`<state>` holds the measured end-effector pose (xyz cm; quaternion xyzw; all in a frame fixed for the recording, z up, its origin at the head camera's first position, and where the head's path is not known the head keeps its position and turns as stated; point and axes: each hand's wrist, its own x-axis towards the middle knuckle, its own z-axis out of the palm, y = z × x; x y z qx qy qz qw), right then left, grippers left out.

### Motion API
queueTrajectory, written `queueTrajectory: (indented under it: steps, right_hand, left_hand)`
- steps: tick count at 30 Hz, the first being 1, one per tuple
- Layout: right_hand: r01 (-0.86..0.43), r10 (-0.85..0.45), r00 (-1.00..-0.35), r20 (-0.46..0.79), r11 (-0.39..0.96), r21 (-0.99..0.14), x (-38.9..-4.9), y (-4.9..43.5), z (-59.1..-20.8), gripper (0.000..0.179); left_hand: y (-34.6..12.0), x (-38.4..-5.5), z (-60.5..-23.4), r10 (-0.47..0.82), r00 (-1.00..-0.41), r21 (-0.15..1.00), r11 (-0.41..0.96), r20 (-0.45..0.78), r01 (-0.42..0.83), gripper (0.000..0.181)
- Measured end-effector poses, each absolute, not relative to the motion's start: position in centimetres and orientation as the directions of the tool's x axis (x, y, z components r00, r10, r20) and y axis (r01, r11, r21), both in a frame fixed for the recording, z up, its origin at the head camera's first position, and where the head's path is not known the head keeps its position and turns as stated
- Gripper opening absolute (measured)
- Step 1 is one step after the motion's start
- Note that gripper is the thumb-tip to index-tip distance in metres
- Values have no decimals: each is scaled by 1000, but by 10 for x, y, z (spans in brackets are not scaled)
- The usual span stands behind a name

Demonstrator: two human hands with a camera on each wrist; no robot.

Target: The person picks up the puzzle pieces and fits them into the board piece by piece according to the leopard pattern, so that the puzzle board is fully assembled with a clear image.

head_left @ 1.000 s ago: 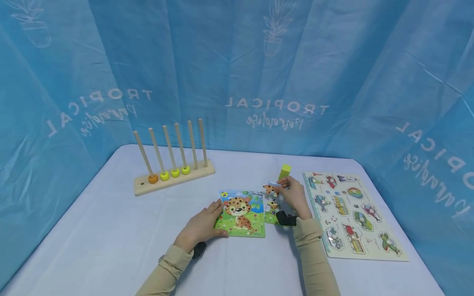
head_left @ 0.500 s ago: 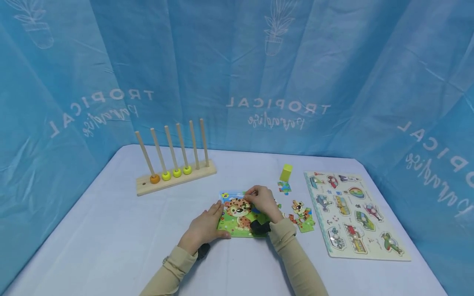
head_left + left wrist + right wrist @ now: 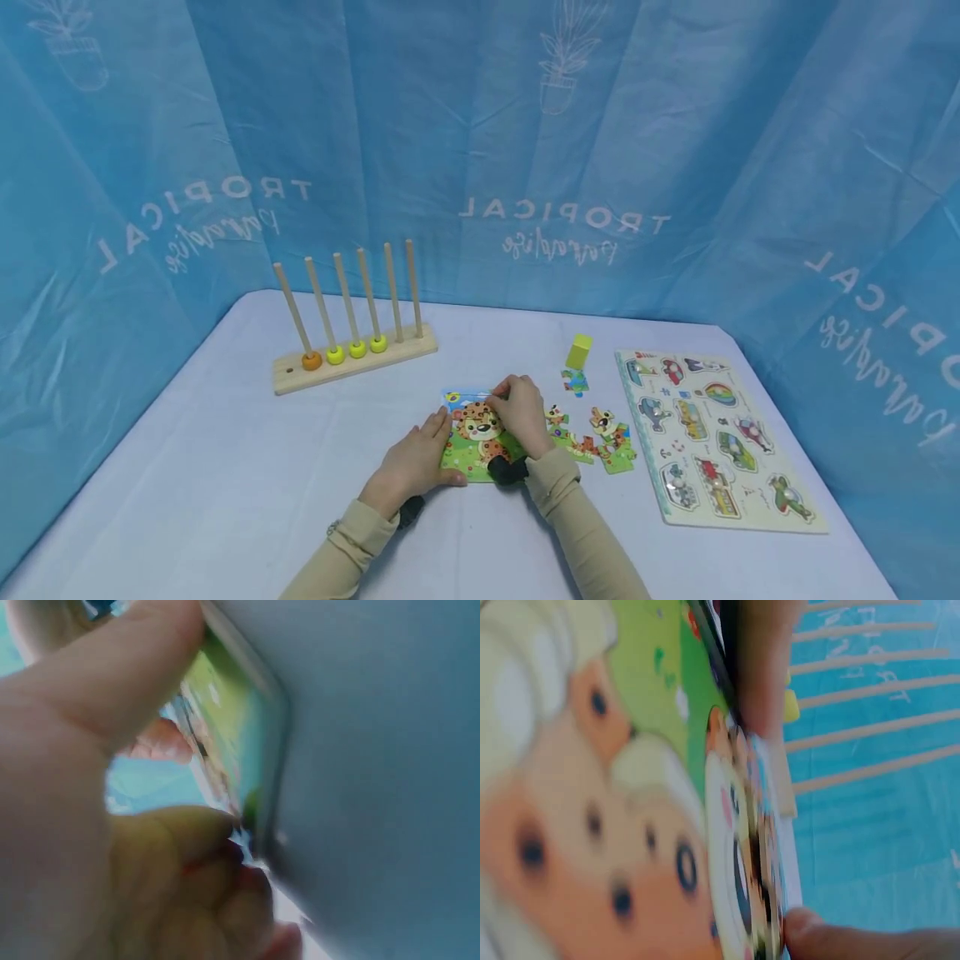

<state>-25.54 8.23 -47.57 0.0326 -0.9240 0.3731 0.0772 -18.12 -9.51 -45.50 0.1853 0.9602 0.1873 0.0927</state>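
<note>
A leopard jigsaw board (image 3: pixel 461 458) lies flat at the middle of the table. My left hand (image 3: pixel 412 462) holds its left side, thumb at the near corner and fingers along the edge; the left wrist view shows the green board edge (image 3: pixel 225 705) between thumb and curled fingers. Over the upper part of the board, my right hand (image 3: pixel 522 414) pinches a jigsaw piece (image 3: pixel 476 410) with leopard-head print, mostly hidden by the fingers. In the right wrist view, the spotted head piece (image 3: pixel 731 840) shows edge-on, standing a little above the picture.
Several loose jigsaw pieces (image 3: pixel 615 437) lie right of the board. A blue-green piece (image 3: pixel 576 381) sits before a yellow block (image 3: pixel 580 351). A picture peg board (image 3: pixel 720 433) is at far right; a wooden bead rack (image 3: pixel 360 362) stands at back left.
My right hand has carried a spotted jigsaw piece from the loose pieces leftward onto the board, then shifted slightly further left. My left hand stays at the board's left side.
</note>
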Motion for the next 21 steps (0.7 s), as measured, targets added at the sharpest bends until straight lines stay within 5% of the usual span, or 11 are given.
queueTrajectory:
  steps: [10, 21]
  right_hand:
    - [-184, -165, -982, 91, 731, -657, -260, 77, -478, 23]
    - [-45, -7, -998, 69, 825, -563, -255, 73, -475, 28]
  left_hand:
    - [-99, -189, -459, 427, -896, 430, 836, -122, 340, 98]
    - [-100, -189, -459, 420, -898, 444, 835, -131, 325, 98]
